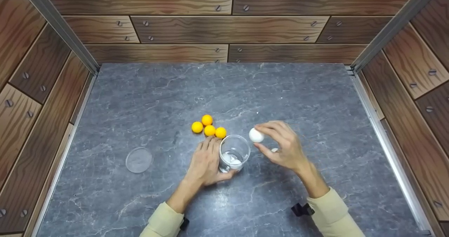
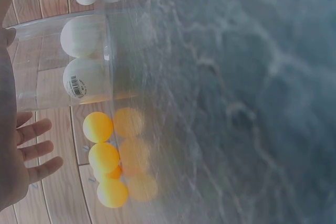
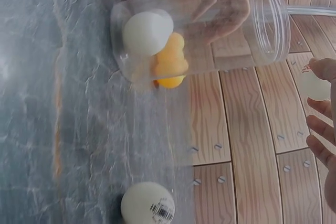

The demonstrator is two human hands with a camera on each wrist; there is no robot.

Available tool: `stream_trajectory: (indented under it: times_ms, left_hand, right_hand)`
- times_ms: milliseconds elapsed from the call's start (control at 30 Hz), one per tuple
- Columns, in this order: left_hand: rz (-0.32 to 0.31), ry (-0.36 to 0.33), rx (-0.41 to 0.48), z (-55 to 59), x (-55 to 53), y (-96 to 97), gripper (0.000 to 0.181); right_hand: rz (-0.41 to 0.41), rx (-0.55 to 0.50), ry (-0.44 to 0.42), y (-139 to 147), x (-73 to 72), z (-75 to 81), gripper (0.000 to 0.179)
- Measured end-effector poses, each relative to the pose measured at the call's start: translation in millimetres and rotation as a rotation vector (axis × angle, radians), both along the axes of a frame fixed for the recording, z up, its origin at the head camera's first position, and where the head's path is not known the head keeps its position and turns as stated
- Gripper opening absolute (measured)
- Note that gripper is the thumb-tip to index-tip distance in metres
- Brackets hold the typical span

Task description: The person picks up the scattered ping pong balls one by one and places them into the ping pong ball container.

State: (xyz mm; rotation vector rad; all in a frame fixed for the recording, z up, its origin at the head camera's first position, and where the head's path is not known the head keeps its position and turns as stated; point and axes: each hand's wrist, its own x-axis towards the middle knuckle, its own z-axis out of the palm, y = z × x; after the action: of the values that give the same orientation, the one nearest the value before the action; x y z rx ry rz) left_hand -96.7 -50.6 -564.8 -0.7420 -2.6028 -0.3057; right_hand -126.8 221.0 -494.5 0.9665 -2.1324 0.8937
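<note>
My left hand (image 1: pixel 207 163) holds a clear plastic jar (image 1: pixel 235 144) upright on the table, fingers along its left side and thumb across the front. White ping-pong balls (image 2: pixel 81 80) lie at the jar's bottom; one has a barcode print. To the right of the jar's open mouth, my right hand (image 1: pixel 284 146) pinches another white ping-pong ball (image 1: pixel 256 135) between thumb and fingertips. Partly hidden beneath that hand is a white ball (image 1: pixel 274 150) on the table. Several orange ping-pong balls (image 1: pixel 209 130) sit together just behind the left fingers.
A clear round lid (image 1: pixel 139 160) lies flat on the left of the grey marbled table (image 1: pixel 298 89). Wood-patterned walls (image 1: pixel 182 30) enclose the back and sides, with metal rails (image 1: pixel 389 153) along the edges.
</note>
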Motion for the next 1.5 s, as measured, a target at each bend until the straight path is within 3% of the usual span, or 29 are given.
stream_trajectory:
  times_ms: [300,533,900,1333,1500]
  left_hand:
    - [0.006,-0.03,-0.005,0.2,0.6,0.7,0.106]
    - [0.006,-0.017,-0.024,0.0,0.7,0.2,0.106]
    - [0.012,-0.025,-0.039,0.0,0.5,-0.3,0.106]
    - [0.02,-0.042,-0.058,0.3,1.4,0.6,0.107]
    - [0.02,-0.048,-0.058,0.7,1.2,0.9,0.106]
  right_hand:
    - [0.048,0.001,0.011,-12,0.8,-0.1,0.046]
    - [0.079,0.033,0.013,-21,4.1,-2.0,0.043]
    - [0.084,0.082,0.02,-34,5.4,-3.3,0.045]
    - [0.122,0.123,-0.015,-37,6.2,-10.8,0.044]
    - [0.109,0.139,-0.07,-38,5.6,-10.7,0.042]
